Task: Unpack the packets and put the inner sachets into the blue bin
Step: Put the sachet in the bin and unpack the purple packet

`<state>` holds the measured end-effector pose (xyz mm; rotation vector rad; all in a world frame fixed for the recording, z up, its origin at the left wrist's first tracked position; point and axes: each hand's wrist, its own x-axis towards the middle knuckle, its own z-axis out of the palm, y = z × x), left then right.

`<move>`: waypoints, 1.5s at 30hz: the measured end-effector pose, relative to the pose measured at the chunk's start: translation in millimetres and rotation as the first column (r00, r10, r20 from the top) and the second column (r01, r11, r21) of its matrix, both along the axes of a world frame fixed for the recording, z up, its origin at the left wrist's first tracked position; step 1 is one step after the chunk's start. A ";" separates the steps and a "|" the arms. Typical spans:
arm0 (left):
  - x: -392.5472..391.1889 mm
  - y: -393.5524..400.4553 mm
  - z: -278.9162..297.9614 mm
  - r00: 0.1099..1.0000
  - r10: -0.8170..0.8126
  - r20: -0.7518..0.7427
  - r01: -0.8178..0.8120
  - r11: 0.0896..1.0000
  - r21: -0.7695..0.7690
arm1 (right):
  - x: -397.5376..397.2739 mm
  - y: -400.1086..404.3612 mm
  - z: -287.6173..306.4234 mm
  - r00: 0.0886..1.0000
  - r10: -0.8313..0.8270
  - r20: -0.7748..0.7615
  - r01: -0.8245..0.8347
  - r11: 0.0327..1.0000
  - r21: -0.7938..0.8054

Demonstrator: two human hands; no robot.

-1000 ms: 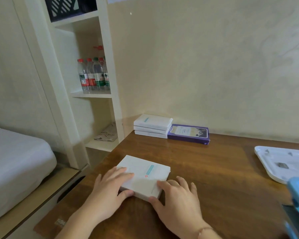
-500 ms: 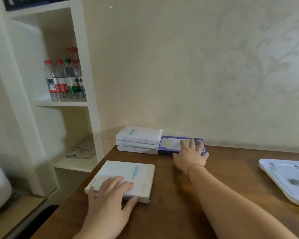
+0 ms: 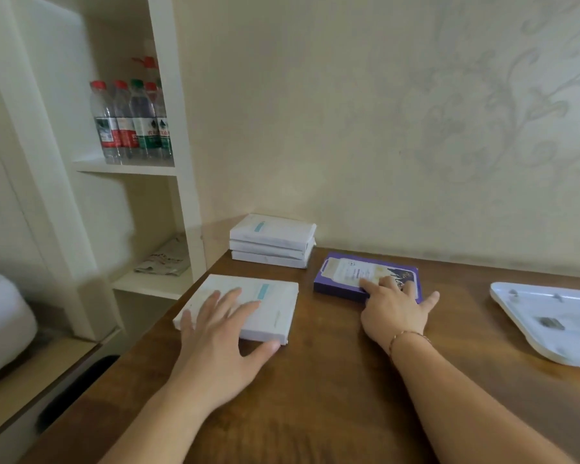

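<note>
On the wooden table in front of you lie all the packets, and at the left of it stands a white shelf unit with water bottles on one board and a folded paper on the board below. At the right edge of the table you see a white tray, partly cut by the frame. A stack of three white packets sits in the far corner, against the wall. Nearer to you lies one white packet flat on the table, and your left hand rests on it with the fingers spread and straight, the thumb touching its near edge. Just beside the stack, to the right, lies a purple packet. Your right hand is on its near right corner: the fingers are laid on top and the thumb is stretched out to the right. You wear a thin bracelet on this wrist. The blue bin does not appear in this view.
</note>
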<state>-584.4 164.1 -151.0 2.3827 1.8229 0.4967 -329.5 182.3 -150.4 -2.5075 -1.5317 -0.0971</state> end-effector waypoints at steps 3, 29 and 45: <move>4.8 -18.3 4.6 0.996 -0.077 0.049 0.072 0.992 0.101 | -7.1 -43.0 3.9 1.000 -0.013 -0.007 0.012 0.998 -0.065; 71.0 -132.3 21.7 0.627 0.191 0.755 0.119 0.934 -0.336 | -19.5 -204.1 4.7 0.658 0.291 -0.694 -0.007 0.925 0.381; 55.3 -201.2 25.2 0.520 -0.157 0.840 0.039 0.986 0.160 | -37.3 -244.6 6.0 0.504 0.612 -0.610 -0.159 0.760 0.631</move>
